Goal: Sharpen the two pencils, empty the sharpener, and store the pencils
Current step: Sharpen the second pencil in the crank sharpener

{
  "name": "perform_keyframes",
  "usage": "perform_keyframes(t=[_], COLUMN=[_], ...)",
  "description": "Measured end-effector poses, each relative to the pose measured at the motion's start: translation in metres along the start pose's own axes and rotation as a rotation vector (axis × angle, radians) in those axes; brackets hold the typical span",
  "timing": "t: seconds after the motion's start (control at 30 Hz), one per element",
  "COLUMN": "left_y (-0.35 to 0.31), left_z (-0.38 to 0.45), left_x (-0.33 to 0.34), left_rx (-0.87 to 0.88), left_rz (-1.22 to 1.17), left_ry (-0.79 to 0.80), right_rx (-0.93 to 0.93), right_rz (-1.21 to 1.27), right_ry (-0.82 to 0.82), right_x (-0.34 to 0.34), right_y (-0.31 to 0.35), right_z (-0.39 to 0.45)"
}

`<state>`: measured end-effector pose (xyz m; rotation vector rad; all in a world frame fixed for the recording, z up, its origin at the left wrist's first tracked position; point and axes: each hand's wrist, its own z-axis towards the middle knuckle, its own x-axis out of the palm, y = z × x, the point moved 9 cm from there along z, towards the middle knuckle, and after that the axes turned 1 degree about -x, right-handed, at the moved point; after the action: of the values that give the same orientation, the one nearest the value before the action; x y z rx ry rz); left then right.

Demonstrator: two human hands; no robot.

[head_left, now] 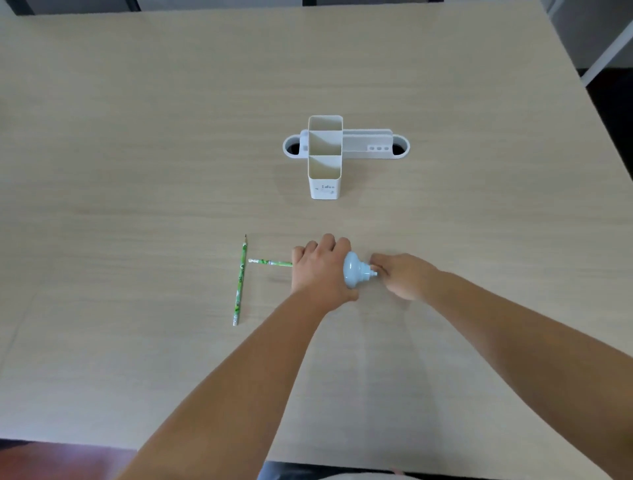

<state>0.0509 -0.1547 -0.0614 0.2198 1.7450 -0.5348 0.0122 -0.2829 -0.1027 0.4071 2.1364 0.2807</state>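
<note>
At mid-table, a left hand [320, 270] is gripping a blue sharpener [354, 270] with one pencil [270, 262] entering it, while the right hand [400, 275] is pinching its crank. Another pencil [240, 281], apparently sharpened, is lying beside; emptying and storing in the holder [325, 171] are likely following.

I see a wide table [137, 137] of pale wood grain filling almost the whole view, evenly lit with a soft sheen near its middle. Past its far edge runs a strip of grey wall or cabinet fronts [219, 4] split by dark uprights, and at the far right a white frame leg [606, 58] slants over dark floor. Reddish-brown floor [61, 460] shows at the near left corner.
</note>
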Motion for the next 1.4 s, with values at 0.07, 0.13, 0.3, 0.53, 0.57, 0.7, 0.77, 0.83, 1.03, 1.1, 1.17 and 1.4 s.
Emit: perform_keyframes(t=[0.07, 0.13, 0.3, 0.53, 0.57, 0.7, 0.77, 0.83, 1.03, 1.1, 1.17, 1.4], left_y=[0.000, 0.000, 0.000, -0.002, -0.002, -0.003, -0.003, -0.004, -0.003, -0.002, -0.002, -0.010], left_z=[-0.001, -0.001, 0.002, 0.000, -0.001, -0.001, -0.001, 0.000, -0.001, -0.001, -0.002, 0.000], left_x=[-0.001, -0.001, 0.000, 0.000, 0.000, -0.001, -0.001, 0.000, -0.001, -0.001, 0.000, 0.002], left_rx=[-0.004, -0.005, 0.011, 0.015, 0.010, 0.004, 0.011, 0.020, 0.010, -0.006, -0.008, 0.036], left_rz=[-0.016, -0.022, 0.003, -0.006, -0.009, -0.010, 0.008, 0.020, 0.000, -0.013, -0.015, 0.027], left_ry=[0.000, 0.006, 0.010, -0.004, -0.006, -0.002, 0.002, 0.007, -0.023, -0.032, -0.037, -0.003], right_rx=[0.013, -0.024, -0.157, 0.025, 0.028, -0.054, -0.101, -0.114, 0.027, 0.017, -0.056, -0.061], right_rz=[-0.093, -0.058, 0.199, -0.011, -0.060, 0.043, 0.140, 0.189, 0.004, -0.019, 0.122, 0.168], right_ry=[0.057, 0.137, 0.022, -0.017, 0.024, 0.147, 0.112, 0.023, 0.040, 0.133, 0.154, -0.123], right_x=[0.017, 0.029, -0.034, -0.009, 0.006, 0.018, -0.010, -0.040, -0.013, 0.017, 0.021, -0.052], right_y=[0.004, 0.014, 0.028, 0.004, 0.006, 0.026, 0.029, 0.025, 0.004, 0.006, 0.015, 0.008], right_z=[-0.010, -0.028, -0.050, -0.003, -0.008, -0.051, -0.056, -0.046, -0.001, -0.019, -0.049, -0.016])
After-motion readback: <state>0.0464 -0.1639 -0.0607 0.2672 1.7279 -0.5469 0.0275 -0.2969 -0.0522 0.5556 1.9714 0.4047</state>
